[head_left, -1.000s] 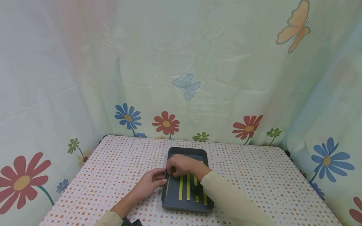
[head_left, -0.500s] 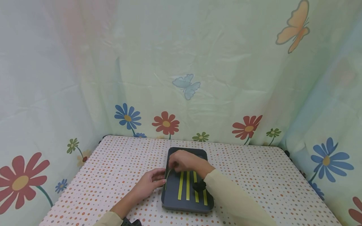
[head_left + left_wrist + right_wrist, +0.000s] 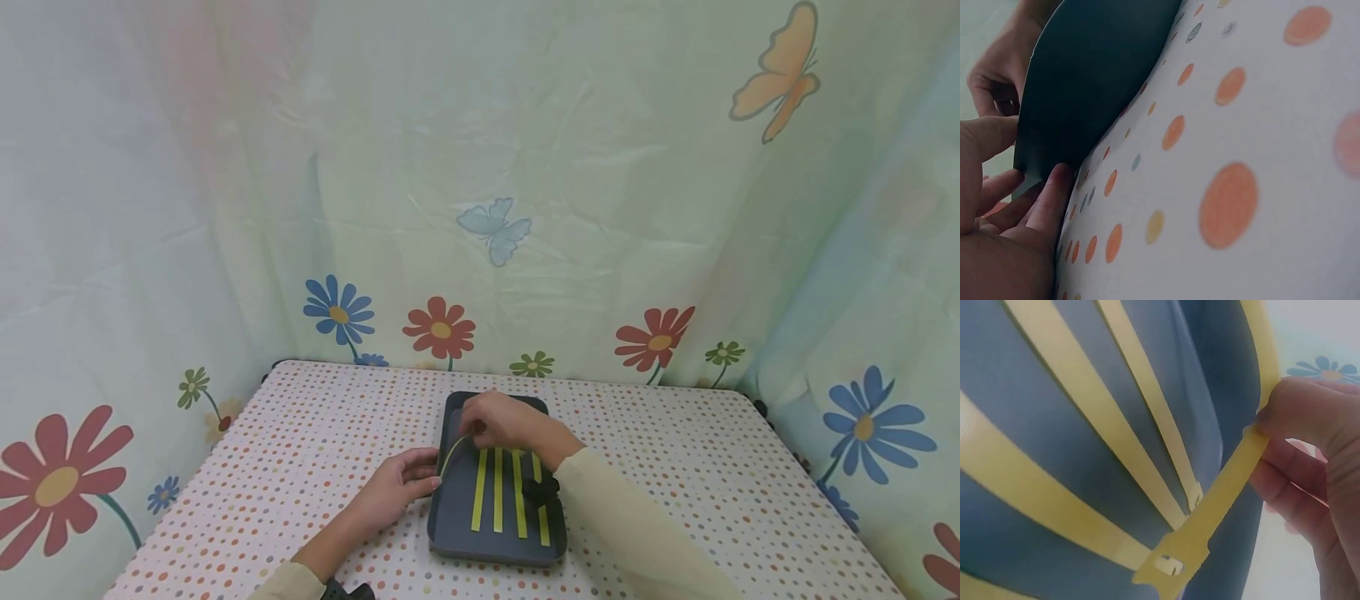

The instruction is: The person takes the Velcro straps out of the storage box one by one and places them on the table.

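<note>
A dark blue-grey tray [image 3: 461, 537] stands on the table, several yellow slotted cable-tie straps lying lengthwise in it, one strap [image 3: 498, 500] near its middle. My right hand [image 3: 498, 419] is over the tray's far left part and pinches another cable-tie strap [image 3: 1225, 494] between thumb and finger. Its slotted head hangs free in the right wrist view. In the head view the held strap bends down toward the tray's left wall. My left hand [image 3: 401, 483] rests its fingertips against that wall from outside, fingers mostly straight; the left wrist view shows fingers [image 3: 1050, 200] low on the wall.
The table is covered with a white dotted cloth [image 3: 337, 433]. Behind and at both sides hangs a pale curtain [image 3: 600, 208] printed with flowers and butterflies. A black device [image 3: 348, 592] sits at the left wrist.
My right hand has lifted a strap from the tray's left side and moved a little up and right, so the strap now arcs. My left hand has stayed at the wall.
</note>
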The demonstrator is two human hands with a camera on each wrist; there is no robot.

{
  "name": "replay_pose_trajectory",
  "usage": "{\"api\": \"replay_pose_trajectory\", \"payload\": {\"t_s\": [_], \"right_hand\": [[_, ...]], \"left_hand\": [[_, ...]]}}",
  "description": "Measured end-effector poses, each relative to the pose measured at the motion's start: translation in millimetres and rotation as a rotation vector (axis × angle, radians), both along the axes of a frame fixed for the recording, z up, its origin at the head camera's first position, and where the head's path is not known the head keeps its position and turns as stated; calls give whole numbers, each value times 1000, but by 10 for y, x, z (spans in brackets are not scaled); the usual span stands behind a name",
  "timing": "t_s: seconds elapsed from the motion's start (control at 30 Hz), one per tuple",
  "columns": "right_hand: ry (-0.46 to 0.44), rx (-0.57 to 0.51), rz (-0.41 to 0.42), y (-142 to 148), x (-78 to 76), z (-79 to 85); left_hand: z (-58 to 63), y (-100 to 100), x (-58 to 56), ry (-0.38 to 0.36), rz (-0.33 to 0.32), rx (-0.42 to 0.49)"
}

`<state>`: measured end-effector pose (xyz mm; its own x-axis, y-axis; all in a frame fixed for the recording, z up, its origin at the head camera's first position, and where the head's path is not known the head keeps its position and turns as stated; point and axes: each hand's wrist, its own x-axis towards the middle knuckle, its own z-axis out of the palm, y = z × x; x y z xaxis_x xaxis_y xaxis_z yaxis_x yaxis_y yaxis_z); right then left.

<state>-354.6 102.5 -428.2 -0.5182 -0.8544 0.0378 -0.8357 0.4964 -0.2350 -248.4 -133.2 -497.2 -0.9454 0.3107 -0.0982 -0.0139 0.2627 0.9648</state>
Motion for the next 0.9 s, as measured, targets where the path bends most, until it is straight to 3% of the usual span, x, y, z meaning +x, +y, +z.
{"api": "replay_pose_trajectory", "payload": {"t_s": [0.4,0.57,0.9], "right_hand": [[-20,-7,-117,165,25,101],[-49,-59,-157,253,44,117],[-123,-219,-162,388,100,87]], "left_hand": [[-2,10,9,23,0,-12],[-18,5,-2,26,-2,-9],[-24,7,-2,22,0,-8]]}}
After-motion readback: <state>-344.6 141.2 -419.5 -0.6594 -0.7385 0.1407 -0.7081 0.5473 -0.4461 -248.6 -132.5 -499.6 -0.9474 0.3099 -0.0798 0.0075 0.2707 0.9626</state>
